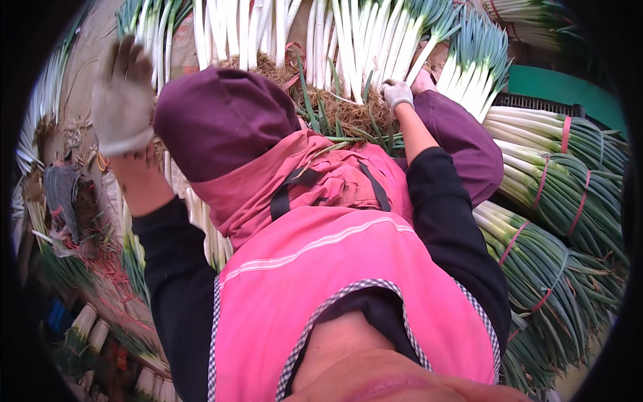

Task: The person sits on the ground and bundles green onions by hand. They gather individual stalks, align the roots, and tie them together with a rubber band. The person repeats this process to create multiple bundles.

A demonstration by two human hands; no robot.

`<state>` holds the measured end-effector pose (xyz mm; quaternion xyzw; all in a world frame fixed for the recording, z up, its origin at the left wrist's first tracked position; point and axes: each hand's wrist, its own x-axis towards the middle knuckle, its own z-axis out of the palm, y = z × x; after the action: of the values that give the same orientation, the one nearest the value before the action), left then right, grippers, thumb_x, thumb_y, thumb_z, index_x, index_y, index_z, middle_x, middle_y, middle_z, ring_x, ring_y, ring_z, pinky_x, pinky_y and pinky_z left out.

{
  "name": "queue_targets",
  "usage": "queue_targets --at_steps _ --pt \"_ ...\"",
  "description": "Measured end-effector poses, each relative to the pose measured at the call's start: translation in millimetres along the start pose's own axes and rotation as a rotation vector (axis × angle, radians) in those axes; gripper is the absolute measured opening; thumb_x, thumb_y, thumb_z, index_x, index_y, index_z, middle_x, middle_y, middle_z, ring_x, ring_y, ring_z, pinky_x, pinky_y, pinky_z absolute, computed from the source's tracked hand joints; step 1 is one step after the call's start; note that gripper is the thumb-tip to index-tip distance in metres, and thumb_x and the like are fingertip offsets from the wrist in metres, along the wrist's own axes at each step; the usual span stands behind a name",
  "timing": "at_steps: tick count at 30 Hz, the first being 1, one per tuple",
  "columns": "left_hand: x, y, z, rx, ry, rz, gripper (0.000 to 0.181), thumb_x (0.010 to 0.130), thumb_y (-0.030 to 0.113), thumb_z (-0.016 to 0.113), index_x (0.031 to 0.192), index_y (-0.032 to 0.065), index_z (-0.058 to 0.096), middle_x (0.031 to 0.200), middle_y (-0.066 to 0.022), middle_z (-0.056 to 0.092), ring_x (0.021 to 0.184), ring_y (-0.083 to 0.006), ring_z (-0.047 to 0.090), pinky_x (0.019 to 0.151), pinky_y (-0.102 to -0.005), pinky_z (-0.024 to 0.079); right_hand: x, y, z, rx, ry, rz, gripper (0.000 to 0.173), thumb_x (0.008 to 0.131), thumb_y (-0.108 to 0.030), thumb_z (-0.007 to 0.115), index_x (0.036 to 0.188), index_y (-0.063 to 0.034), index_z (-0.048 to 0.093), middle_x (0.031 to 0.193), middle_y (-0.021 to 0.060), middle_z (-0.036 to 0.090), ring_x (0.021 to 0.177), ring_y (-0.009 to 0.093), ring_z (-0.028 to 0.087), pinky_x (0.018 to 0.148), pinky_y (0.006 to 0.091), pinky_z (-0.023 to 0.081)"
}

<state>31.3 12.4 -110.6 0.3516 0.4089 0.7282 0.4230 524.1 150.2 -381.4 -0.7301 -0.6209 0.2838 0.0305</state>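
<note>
My left hand (123, 98), in a pale work glove, is raised at the left beside my left knee. Its fingers are straight and nothing is in it; slight blur softens its edges. My right hand (398, 94), also gloved, is curled by my right knee around the lower end of a Welsh onion stalk (424, 58). The fingertips are partly hidden. Just left of that hand, more long white onion stalks (346, 47) lie side by side, their brown roots (351, 108) turned towards me. Loose green leaves (321, 113) lie across the roots.
Tied onion bundles (540, 176) are stacked at my right, below a green surface (562, 93). Another onion pile (474, 60) lies beyond my right knee. At the left are a dark cloth (65, 196), red ties (108, 279) and further onions (45, 100).
</note>
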Motion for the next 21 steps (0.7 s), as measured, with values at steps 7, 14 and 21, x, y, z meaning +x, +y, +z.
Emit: queue_targets --at_steps 7,14,21 --pt "75 -93 99 -0.339 0.096 -0.624 0.027 0.095 0.017 0.046 0.114 -0.0020 0.050 0.103 -0.0128 0.060 0.086 -0.0207 0.058 0.079 -0.0286 0.051 -33 -126 6 -0.322 -0.069 -0.001 0.032 0.084 -0.034 0.056 0.106 -0.0120 0.060 0.098 0.0182 0.065 0.093 0.032 0.063 0.078 0.0417 0.050" --pt "87 -98 120 -0.177 0.099 -0.567 0.026 0.093 0.021 0.052 0.108 -0.0004 0.052 0.097 -0.0107 0.060 0.080 -0.0187 0.059 0.068 -0.0274 0.053 -10 -105 43 -0.081 -0.356 -0.261 0.042 0.075 -0.024 0.068 0.107 0.0022 0.058 0.092 0.0194 0.064 0.082 0.029 0.064 0.072 0.0374 0.052" --pt "68 -154 168 0.328 -0.059 -0.724 0.029 0.092 0.022 0.054 0.113 0.0027 0.049 0.108 -0.0128 0.059 0.092 -0.0204 0.059 0.083 -0.0328 0.051 -86 -152 -35 1.032 -0.449 -0.006 0.032 0.078 -0.013 0.065 0.101 0.0050 0.055 0.075 0.0109 0.060 0.054 0.017 0.055 0.050 0.0274 0.047"
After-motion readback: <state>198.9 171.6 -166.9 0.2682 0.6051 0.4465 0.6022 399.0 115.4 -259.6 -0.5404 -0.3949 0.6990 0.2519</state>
